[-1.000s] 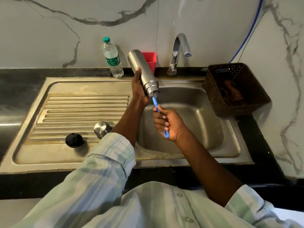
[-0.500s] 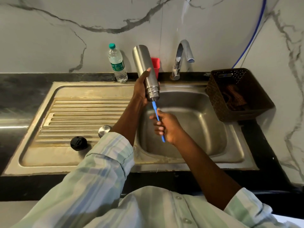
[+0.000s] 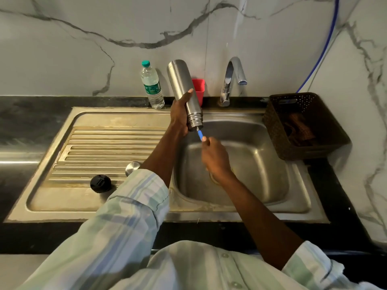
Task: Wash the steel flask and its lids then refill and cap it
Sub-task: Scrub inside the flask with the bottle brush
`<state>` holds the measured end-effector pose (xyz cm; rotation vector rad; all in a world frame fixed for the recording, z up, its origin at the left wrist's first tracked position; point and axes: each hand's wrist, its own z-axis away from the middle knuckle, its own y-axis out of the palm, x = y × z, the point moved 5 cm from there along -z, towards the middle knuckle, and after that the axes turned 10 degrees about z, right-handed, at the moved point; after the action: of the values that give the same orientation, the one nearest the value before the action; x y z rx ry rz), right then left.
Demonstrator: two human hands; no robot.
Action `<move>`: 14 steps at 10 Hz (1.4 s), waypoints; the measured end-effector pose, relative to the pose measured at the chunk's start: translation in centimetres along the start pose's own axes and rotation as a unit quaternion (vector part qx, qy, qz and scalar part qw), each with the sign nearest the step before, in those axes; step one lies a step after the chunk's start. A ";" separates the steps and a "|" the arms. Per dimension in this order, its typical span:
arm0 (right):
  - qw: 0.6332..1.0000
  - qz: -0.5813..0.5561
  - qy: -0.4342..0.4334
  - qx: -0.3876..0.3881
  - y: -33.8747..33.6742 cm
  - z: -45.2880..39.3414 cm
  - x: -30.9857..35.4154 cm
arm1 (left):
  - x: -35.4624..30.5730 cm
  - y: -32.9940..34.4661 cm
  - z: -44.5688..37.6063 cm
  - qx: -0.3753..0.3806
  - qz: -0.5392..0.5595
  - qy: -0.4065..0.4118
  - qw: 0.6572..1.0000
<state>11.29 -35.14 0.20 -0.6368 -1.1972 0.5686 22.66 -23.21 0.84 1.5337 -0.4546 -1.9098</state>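
Note:
My left hand (image 3: 180, 116) grips the steel flask (image 3: 182, 88) near its threaded neck, holding it mouth-down and tilted over the sink basin (image 3: 251, 143). My right hand (image 3: 215, 158) is closed on the blue handle of a bottle brush (image 3: 200, 135), whose head is hidden inside the flask's mouth. On the ribbed drainboard (image 3: 104, 147) lie the black inner lid (image 3: 100, 183) and the steel outer cap (image 3: 132, 166), the cap partly hidden behind my left sleeve.
A plastic water bottle (image 3: 152, 85) with a green cap and a red cup (image 3: 198, 88) stand at the back ledge. The chrome tap (image 3: 231, 80) is off. A dark woven basket (image 3: 301, 124) sits right of the basin. A blue hose (image 3: 322, 49) runs down the wall.
My right hand has pushed the brush farther into the flask, so less blue handle shows. The flask has stayed in my left hand.

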 end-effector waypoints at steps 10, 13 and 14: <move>0.999 -0.006 -0.018 -0.025 0.5 -0.8 0.3 | 2.5 -0.2 -0.7 -0.007 0.043 -0.002 0.999; 1.000 0.014 0.002 0.015 -0.1 -0.9 -1.0 | 2.9 -0.7 -0.6 -0.030 0.027 0.000 0.999; 0.992 0.107 -0.020 -0.071 -0.5 -0.1 -0.6 | 2.9 -0.5 0.0 -0.018 0.040 -0.002 0.999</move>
<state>11.27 -35.92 0.11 -0.8858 -1.2220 0.6826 22.24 -24.79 -1.62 1.4667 -0.4741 -1.8511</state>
